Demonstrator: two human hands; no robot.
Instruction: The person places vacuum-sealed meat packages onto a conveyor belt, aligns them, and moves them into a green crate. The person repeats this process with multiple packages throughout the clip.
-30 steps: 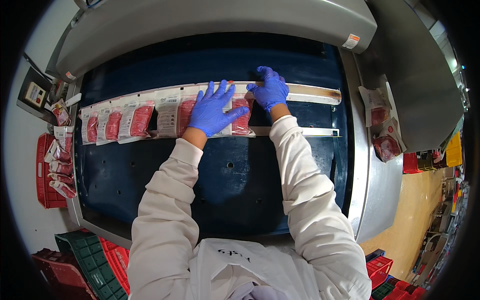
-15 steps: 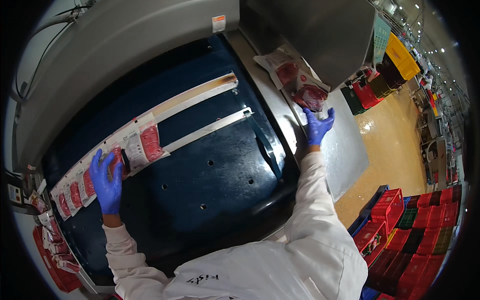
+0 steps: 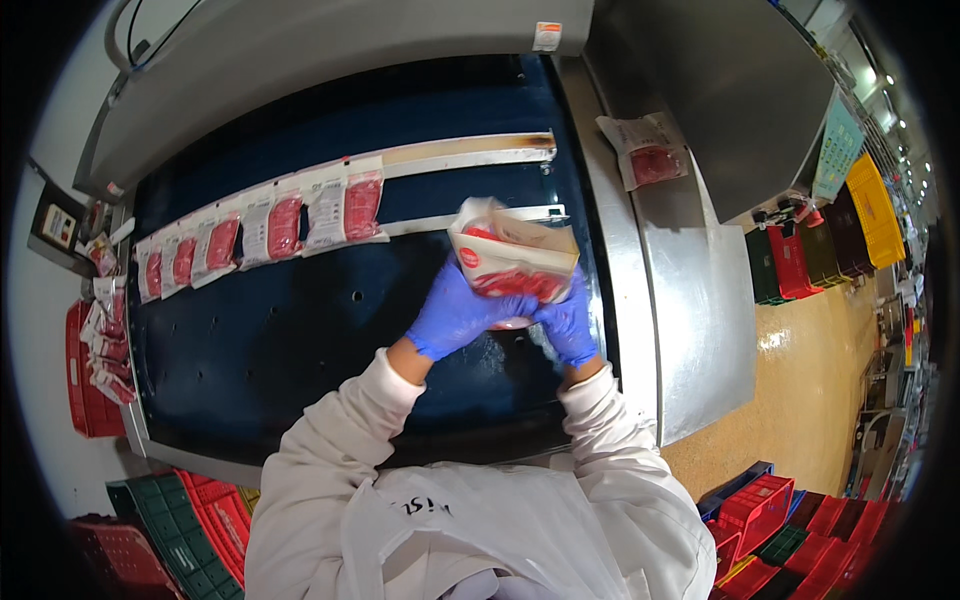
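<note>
Between my two blue-gloved hands is a plastic pouch of red meat point(image 3: 520, 284), its open-looking white upper end facing away from me. My left hand point(image 3: 468, 308) is closed on the pouch's left and lower side; my right hand point(image 3: 568, 325) grips its right side. The pouch is held above the dark blue machine bed point(image 3: 400, 380), near the right end of a pale metal bar point(image 3: 470, 222). Several meat pouches point(image 3: 270, 225) lie in a row along the bars to the left. One more meat pouch point(image 3: 655, 158) rests on the steel ledge at the right.
A grey machine cover point(image 3: 350, 60) arches over the far side. A steel side table point(image 3: 700, 330) stands at the right, below a metal housing point(image 3: 720, 90). At far left, more pouches point(image 3: 108, 345) pile by a red crate point(image 3: 80, 370). Stacked crates point(image 3: 820, 540) fill the lower right.
My right hand has brought a meat pouch from the steel ledge over the blue bed. My left hand has left the row and moved right to grip that pouch. The view has turned.
</note>
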